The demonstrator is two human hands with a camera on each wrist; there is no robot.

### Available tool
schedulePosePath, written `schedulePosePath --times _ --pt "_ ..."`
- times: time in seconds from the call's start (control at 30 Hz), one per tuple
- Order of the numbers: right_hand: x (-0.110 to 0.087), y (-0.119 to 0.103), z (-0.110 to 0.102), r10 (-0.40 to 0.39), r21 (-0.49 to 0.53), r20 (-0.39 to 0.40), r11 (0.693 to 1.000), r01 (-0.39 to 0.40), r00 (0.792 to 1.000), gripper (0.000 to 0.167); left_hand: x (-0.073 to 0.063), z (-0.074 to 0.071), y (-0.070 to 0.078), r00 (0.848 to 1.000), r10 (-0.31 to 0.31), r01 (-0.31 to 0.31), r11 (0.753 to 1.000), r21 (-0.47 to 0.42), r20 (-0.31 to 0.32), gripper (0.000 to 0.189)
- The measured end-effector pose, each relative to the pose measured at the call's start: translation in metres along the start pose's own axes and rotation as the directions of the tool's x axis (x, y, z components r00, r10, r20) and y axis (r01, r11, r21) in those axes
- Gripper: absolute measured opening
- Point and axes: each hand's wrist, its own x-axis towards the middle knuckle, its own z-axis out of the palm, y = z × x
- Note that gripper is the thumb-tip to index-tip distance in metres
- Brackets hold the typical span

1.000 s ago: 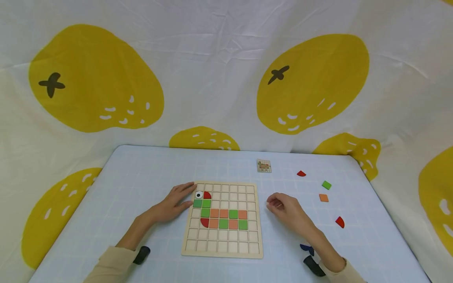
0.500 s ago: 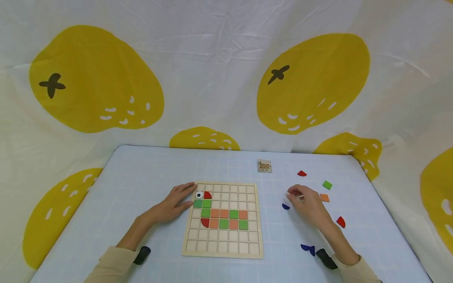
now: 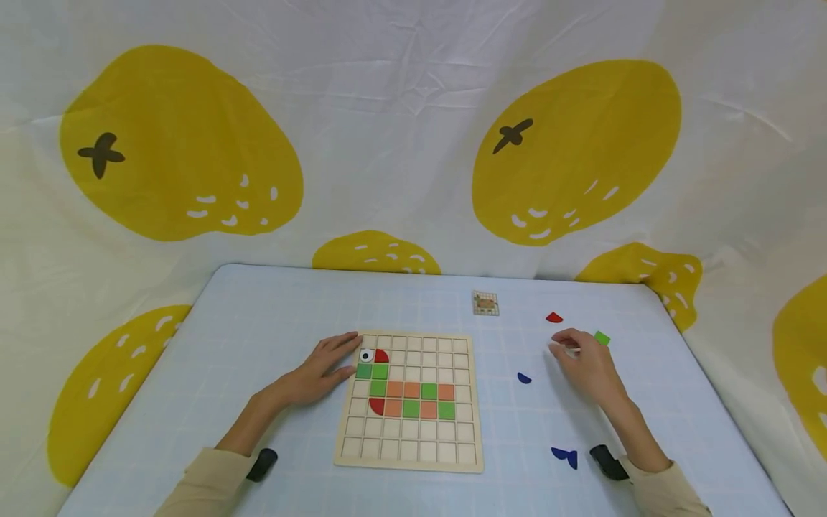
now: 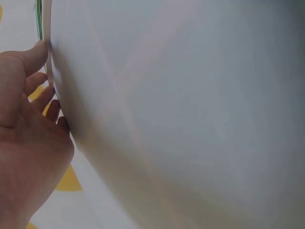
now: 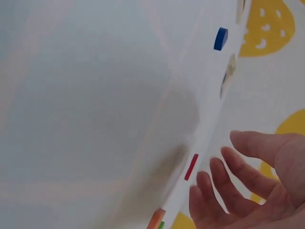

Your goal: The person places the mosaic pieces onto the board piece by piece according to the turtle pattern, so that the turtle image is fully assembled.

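My left hand [image 3: 314,373] rests at the left edge of a wooden grid board [image 3: 409,451], its fingers extended; the left wrist view shows thumb and fingertips against the edge. Green, orange and red tiles and a round eye tile [image 3: 367,355] fill several of the board's squares. Over the table's right side is my right hand [image 3: 589,370], fingers loosely bent. In the right wrist view a gap shows between thumb and fingers, with nothing held. Near it lie a green square tile [image 3: 602,338], a red quarter-round tile [image 3: 554,317] and an orange tile [image 5: 156,219].
A blue half-round tile [image 3: 524,378] lies right of the board, with further blue pieces [image 3: 565,456] nearer the front. At the back is a small picture card [image 3: 486,304]. A patterned curtain [image 3: 388,143] hangs behind the table.
My right hand has moved right and away from the board, revealing the blue half-round tile. Hand and forearm now cover the orange tile and one red tile in the head view. My left hand stays put.
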Motion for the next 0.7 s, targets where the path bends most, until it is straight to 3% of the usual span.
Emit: schedulePosePath --times 0.5,0.7 --pt "0.021 0.029 -0.010 0.137 -0.013 -0.029 0.990 -0.137 0.990 0.035 -0.001 -0.001 0.003 1.000 0.008 -0.008 1.000 -0.009 0.001 0.061" --pt "0.028 0.038 -0.017 0.203 -0.020 -0.003 0.979 -0.203 0.979 0.046 -0.001 -0.001 0.003 1.000 -0.002 0.002 1.000 0.000 0.000 0.061"
